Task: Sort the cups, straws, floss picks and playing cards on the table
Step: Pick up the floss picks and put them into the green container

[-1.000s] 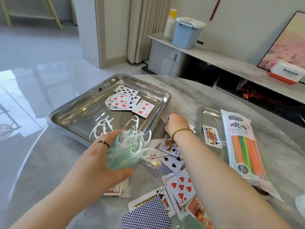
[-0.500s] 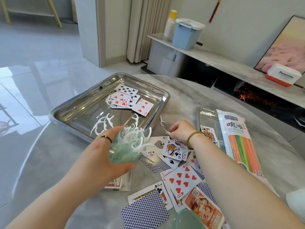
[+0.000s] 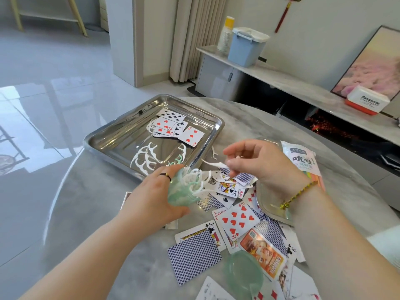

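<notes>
My left hand (image 3: pixel 151 198) grips a translucent green cup (image 3: pixel 180 194) stuffed with white floss picks, tilted to the right above the table. My right hand (image 3: pixel 257 163) hovers just right of the cup and pinches a white floss pick (image 3: pixel 213 164) whose end points toward the cup. Playing cards (image 3: pixel 236 219) lie scattered under and in front of both hands, some face down. A steel tray (image 3: pixel 104 139) behind the cup holds more cards (image 3: pixel 173 126) and loose floss picks (image 3: pixel 145 156). A bag of coloured straws (image 3: pixel 302 159) lies at the right.
A second green cup (image 3: pixel 244 271) lies on its side near the front edge among cards. A small steel tray (image 3: pixel 268 208) sits under my right wrist. One loose floss pick (image 3: pixel 214 153) rests beside the big tray. The round marble table drops off to the left.
My right hand has lifted off the card pile with a floss pick and moved it toward the cup. The left hand holds the cup in about the same place.
</notes>
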The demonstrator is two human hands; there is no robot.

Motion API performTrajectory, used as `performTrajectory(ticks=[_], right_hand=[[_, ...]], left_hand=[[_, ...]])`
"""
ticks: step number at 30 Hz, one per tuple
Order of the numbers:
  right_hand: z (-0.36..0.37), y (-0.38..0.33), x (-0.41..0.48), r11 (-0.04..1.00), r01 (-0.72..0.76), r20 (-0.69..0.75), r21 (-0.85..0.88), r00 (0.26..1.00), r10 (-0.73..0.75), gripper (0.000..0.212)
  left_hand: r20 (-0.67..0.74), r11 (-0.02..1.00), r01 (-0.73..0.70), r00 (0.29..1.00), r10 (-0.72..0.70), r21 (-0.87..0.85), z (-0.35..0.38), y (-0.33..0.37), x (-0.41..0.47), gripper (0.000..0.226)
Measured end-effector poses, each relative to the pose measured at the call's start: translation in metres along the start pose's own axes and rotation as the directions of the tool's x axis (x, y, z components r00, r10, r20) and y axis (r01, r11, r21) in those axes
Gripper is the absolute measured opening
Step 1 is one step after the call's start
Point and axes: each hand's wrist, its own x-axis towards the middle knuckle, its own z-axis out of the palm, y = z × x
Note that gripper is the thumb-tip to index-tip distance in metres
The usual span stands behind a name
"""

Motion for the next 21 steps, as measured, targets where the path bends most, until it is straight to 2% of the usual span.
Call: performTrajectory(ticks=[6,9,10,12,14,15,17,19,21], right_hand=[[0.026,-0.005,-0.011,0.980,-0.007,0.133,-0.199,0.991,0.034,0.026],[0.032,-0.002,-0.013,0.987,-0.013,0.161,-0.160,0.986,0.039,0.029],[0.030,-0.001,-0.013,0.996,-0.024,0.105,-0.090,0.994,0.034,0.030],[0.018,0.002,-0.006,0.998,-0.023,-0.113,0.063,0.993,0.030,0.024],[0.005,0.013,0.007,0.997,-0.041,-0.275,0.068,0.960,0.058,0.015],[0.001,0.020,0.015,0.996,-0.090,-0.303,-0.002,0.949,0.085,0.015],[-0.001,0.040,0.035,0.947,-0.223,-0.266,-0.230,0.951,0.160,0.024],[0.001,0.062,0.059,0.836,-0.306,-0.208,-0.456,0.950,0.234,0.036],[0.008,0.076,0.081,0.724,-0.325,-0.214,-0.609,0.946,0.244,0.042]], left_hand=[[-0.018,0.997,-0.066,0.998,0.067,0.045,0.004,0.005,-0.004,0.083],[-0.010,0.996,-0.078,0.997,0.078,0.039,0.006,0.006,-0.006,0.083],[-0.010,0.996,-0.081,0.997,0.081,0.047,0.006,0.005,-0.007,0.083],[-0.027,0.994,-0.083,0.996,0.085,0.078,0.005,0.002,-0.006,0.084],[-0.052,0.997,-0.045,0.997,0.048,0.068,0.003,-0.001,-0.004,0.083],[-0.059,0.998,-0.028,0.998,0.031,0.051,0.002,-0.002,-0.002,0.083],[-0.063,1.000,-0.009,0.998,0.010,0.020,0.001,-0.002,-0.001,0.083],[-0.069,1.000,-0.001,0.998,0.002,0.007,0.000,-0.003,0.002,0.083],[-0.068,1.000,0.013,0.998,-0.012,0.009,-0.001,-0.005,0.002,0.083]])
